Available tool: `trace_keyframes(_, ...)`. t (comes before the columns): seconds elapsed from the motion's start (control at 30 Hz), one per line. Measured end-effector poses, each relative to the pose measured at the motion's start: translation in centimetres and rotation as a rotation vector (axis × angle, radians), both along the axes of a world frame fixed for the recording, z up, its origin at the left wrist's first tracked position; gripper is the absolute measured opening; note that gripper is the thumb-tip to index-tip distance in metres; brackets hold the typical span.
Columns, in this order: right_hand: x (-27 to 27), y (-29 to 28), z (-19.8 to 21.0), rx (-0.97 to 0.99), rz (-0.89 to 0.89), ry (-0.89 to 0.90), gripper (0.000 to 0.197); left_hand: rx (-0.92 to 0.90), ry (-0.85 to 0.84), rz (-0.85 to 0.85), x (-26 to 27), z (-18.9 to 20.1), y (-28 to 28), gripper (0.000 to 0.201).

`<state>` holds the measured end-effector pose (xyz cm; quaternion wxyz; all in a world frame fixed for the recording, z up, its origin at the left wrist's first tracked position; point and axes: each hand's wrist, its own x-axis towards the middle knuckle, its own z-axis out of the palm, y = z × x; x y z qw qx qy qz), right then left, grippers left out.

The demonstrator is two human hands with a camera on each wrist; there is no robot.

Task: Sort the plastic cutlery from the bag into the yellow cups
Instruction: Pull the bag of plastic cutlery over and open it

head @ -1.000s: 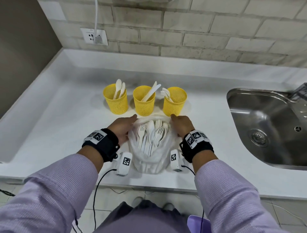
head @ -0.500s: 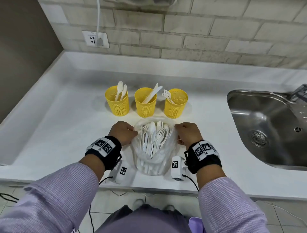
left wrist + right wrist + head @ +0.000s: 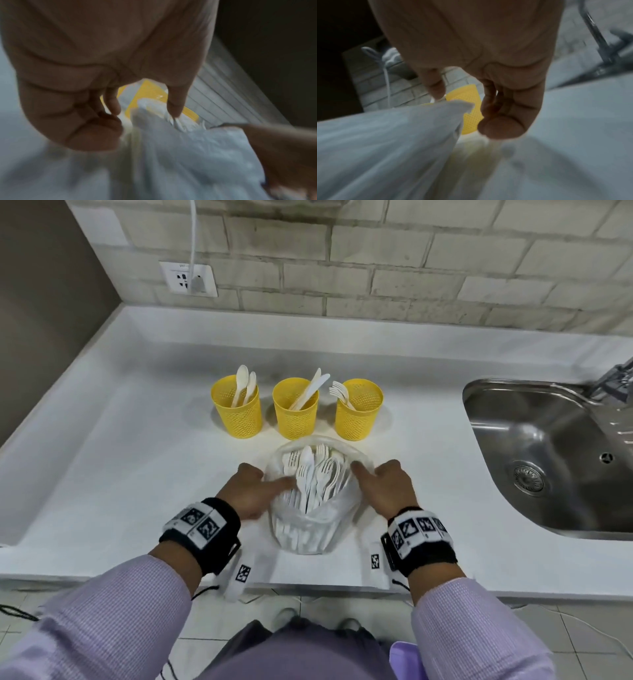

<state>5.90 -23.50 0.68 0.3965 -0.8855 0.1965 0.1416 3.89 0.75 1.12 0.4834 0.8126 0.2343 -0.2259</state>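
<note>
Two hands were at the mouth of the bag (image 3: 310, 529) when we looked: our left hand (image 3: 251, 494) reached in from the left with its forefinger stretched toward the pile and the other fingers loosely curled, gripping nothing that we could make out, while our right hand (image 3: 385, 491) lay against the right edge of the opening, fingers relaxed; whether it pinched the film we could not tell from the blurred wrist views. Inside lay the plastic cutlery (image 3: 313, 474), mostly forks with at least one spoon, heads toward the far side and handles toward us. We judged each piece light, stiff and rather slick, and the tines likely to snag one another, so the sound hold would be a pinch on a single neck or handle. The bag looked thin, soft and ready to slide on the white counter (image 3: 137, 460), so it wanted steadying at its rim. Just beyond stood three yellow cups in a row: the left cup (image 3: 238, 412) with spoons, the middle cup (image 3: 296, 414) with knives, the right cup (image 3: 358, 414) with forks. Far right lay the sink (image 3: 548, 460).
</note>
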Motion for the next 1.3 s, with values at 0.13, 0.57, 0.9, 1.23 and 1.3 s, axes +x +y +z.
trace_keyframes(0.13,-3.2,0.4,1.8,0.113,0.087,0.099,0.056,0.010,0.067,-0.122,-1.6,0.2,0.4,0.032)
trace_keyframes(0.57,-4.0,1.8,-0.6,1.059,-0.461,0.200,0.038,-0.730,0.290,0.308,-3.2,-1.9,1.2,0.032)
trace_keyframes(0.9,-4.9,1.1,-0.2,0.405,-0.099,0.076,0.035,-0.355,0.167,0.240,-3.4,0.3,1.7,0.025)
trace_keyframes(1.23,-5.3,2.1,-0.7,0.917,-0.249,0.089,0.017,-0.269,-0.071,0.249,-2.4,-0.5,1.5,0.013)
trace_keyframes(1.3,-5.5,2.0,-1.2,1.082,-0.300,0.140,0.022,-0.487,0.065,0.341,-2.4,-0.9,1.7,0.026)
